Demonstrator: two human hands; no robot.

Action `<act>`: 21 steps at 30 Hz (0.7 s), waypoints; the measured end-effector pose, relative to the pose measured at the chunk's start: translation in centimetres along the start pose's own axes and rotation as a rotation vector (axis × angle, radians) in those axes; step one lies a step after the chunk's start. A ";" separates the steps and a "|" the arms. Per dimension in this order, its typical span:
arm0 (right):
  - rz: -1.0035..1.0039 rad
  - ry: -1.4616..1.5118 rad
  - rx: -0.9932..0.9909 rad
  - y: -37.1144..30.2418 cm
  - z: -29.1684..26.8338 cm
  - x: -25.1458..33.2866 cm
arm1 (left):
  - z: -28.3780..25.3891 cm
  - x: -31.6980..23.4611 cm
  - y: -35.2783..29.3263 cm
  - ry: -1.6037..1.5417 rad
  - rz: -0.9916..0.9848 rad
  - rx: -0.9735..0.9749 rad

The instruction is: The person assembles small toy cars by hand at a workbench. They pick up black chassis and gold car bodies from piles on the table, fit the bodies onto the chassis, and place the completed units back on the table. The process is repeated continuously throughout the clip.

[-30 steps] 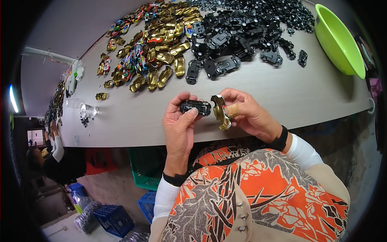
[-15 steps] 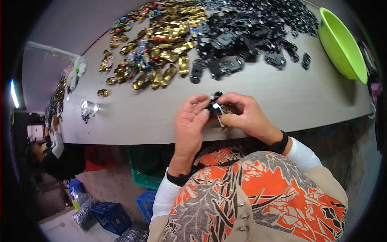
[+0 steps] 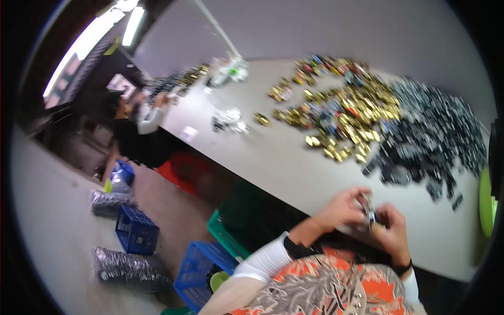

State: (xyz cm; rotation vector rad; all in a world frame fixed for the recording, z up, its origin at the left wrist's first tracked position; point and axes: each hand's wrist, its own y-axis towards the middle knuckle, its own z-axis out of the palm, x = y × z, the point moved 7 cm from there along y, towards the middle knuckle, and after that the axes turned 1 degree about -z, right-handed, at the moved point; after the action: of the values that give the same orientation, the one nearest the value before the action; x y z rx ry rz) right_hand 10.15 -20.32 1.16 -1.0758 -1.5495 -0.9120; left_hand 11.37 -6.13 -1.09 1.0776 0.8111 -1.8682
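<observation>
Near the front edge of the table, both my hands close on a small toy car (image 3: 371, 216), blurred and partly covered by fingers. My left hand (image 3: 342, 211) pinches it from the left, thumb and fingertips together. From the other side my right hand (image 3: 391, 228) grips it with curled fingers. Just beyond my hands spreads a heap of black toy car bases (image 3: 415, 157). Left of that heap lie shiny gold toy car bodies (image 3: 362, 115), with several coloured ones among them.
A lime-green bowl (image 3: 487, 202) stands at the right. Farther left are a clear bag (image 3: 229, 116) with small black parts and a white-green bag (image 3: 231, 71). Another person (image 3: 139, 134) works at the table's far end. Crates, blue (image 3: 202, 270) and green (image 3: 226, 228), sit below the edge.
My view has swung left, so the table and hands appear farther right, and more of the floor and the other person shows. Both hands still hold the toy car.
</observation>
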 end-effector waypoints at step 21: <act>-0.091 0.308 -0.186 -0.3 -0.9 1.0 | 0.7 0.6 -0.5 -0.293 -0.018 -0.131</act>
State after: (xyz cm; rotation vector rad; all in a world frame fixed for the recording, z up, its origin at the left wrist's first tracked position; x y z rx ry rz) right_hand 10.03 -21.02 2.32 -0.9463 -1.2844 -1.2416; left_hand 10.51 -6.63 -1.23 0.6973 0.7606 -1.9020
